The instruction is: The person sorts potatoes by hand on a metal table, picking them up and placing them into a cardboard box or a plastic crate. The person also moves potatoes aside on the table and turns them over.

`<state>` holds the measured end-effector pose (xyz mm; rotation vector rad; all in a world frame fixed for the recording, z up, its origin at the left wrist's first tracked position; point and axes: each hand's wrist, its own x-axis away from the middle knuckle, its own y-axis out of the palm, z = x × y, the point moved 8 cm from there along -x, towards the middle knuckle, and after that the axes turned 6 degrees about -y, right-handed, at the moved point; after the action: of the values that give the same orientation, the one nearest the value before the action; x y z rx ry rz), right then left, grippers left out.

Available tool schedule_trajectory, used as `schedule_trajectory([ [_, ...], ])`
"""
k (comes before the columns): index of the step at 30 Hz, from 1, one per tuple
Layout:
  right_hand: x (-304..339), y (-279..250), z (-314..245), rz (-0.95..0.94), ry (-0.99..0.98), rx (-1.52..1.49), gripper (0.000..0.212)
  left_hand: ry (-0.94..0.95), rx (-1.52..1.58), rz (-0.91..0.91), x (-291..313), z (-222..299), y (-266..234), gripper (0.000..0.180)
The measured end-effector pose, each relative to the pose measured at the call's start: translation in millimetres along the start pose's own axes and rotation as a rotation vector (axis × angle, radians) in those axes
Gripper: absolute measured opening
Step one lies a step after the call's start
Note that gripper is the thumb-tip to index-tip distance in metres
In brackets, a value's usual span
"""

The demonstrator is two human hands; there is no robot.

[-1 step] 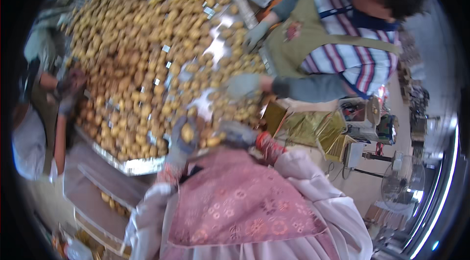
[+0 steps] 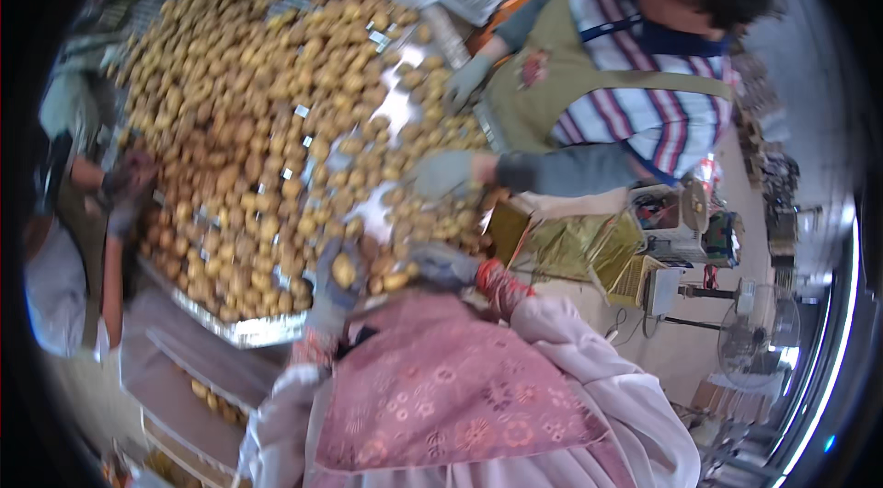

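My left hand (image 2: 331,290), in a grey glove with a red patterned cuff, is closed around a small yellow-brown potato (image 2: 344,269) at the table's near edge. My right hand (image 2: 443,265), gloved alike, lies at the same edge, beside a few loose potatoes (image 2: 395,281). Its fingers are blurred, so their grip does not show. Beyond both hands, a broad heap of potatoes (image 2: 239,129) covers the metal-edged table (image 2: 253,332). Bright bare patches of the tabletop (image 2: 397,109) show through the heap, near the right side.
On the right, a co-worker in an olive apron (image 2: 524,106) reaches a gloved hand (image 2: 446,175) over the potatoes. Another person's hands (image 2: 129,184) work at the left edge. A yellow-green bag (image 2: 570,244) and a fan (image 2: 759,332) stand right; a grey bin (image 2: 184,359) sits lower left.
The whole view has shifted slightly, with the table and co-workers a little lower and further left in the picture. The potato stays in my left hand.
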<state>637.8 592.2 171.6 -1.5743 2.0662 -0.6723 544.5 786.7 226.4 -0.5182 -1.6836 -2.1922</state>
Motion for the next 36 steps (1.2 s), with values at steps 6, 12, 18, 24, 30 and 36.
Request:
schedule_trajectory([
  [6,39.1,-22.2,47.7,0.208,0.930,-1.198,0.039,0.360,-0.008,0.282,61.4,35.5,-62.4,0.024],
  [12,-24.5,-153.7,-4.0,0.310,0.097,-1.030,0.046,1.552,-1.347,0.738,219.6,154.4,-119.5,0.039],
  [18,-15.4,-20.1,-8.7,0.191,0.812,-1.472,0.050,1.582,-0.861,1.051,284.5,235.6,-91.5,0.041],
  [24,-23.4,-72.3,-38.1,0.276,0.127,-1.215,0.043,1.379,-0.723,0.699,223.1,212.6,-71.8,0.044],
  [30,0.3,-122.4,34.5,0.344,0.186,-1.092,0.045,0.767,-1.011,0.306,65.4,111.3,-66.0,0.054],
  [36,24.8,-7.9,5.3,-0.203,0.089,0.054,0.030,0.275,-2.372,0.236,-15.9,-11.0,19.1,0.080],
])
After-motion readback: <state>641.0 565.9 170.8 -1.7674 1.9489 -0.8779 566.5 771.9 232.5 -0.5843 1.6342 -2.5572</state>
